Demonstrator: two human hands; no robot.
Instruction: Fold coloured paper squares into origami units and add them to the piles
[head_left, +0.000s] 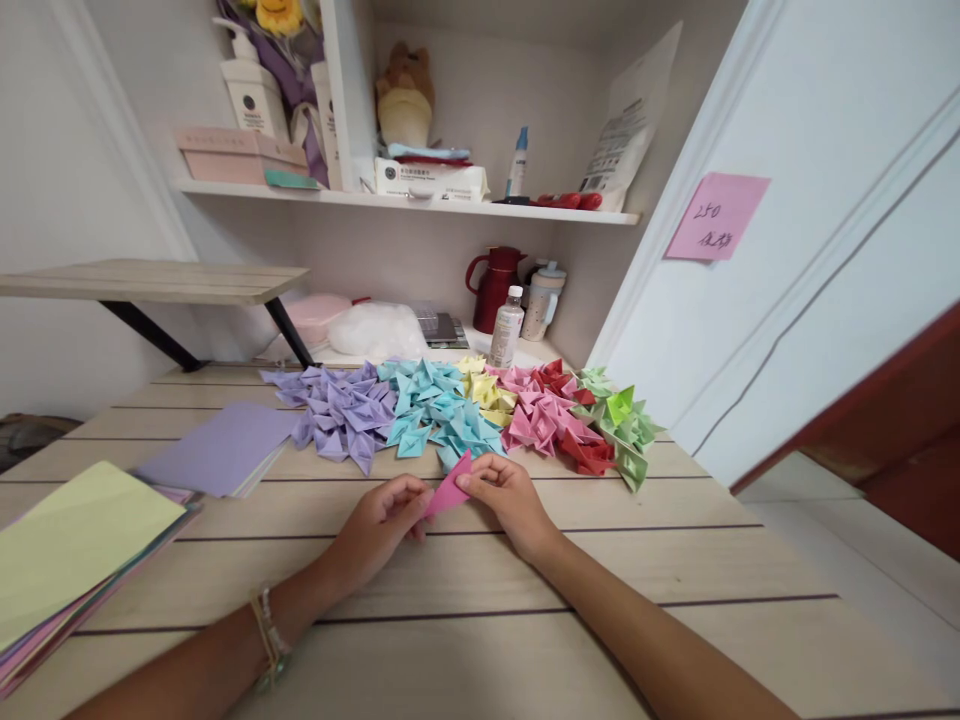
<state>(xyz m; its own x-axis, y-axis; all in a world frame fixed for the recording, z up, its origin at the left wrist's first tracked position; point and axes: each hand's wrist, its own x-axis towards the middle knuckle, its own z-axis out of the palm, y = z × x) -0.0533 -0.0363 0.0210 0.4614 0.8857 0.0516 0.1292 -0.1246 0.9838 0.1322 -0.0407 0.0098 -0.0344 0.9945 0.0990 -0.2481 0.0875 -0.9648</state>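
A small folded piece of bright pink paper (pixel 448 492) is held above the wooden table, between both hands. My left hand (pixel 388 515) pinches its lower left end, thumb on top. At the upper right end, my right hand (pixel 506 498) grips it between thumb and fingers. Just beyond the hands lies a long heap of folded paper pieces, grouped by colour: purple pieces (pixel 341 410), blue pieces (pixel 431 400), yellow pieces (pixel 487 390), pink pieces (pixel 541 415), red pieces (pixel 589 455) and green pieces (pixel 634 432).
Left on the table (pixel 675 560) are purple sheets (pixel 221 445) and a stack of coloured paper topped with yellow (pixel 82 540). Behind the heap stand a clear bottle (pixel 507 328), a red jug (pixel 496 290) and a tumbler (pixel 544 302). A small raised stand (pixel 165 280) occupies the back left.
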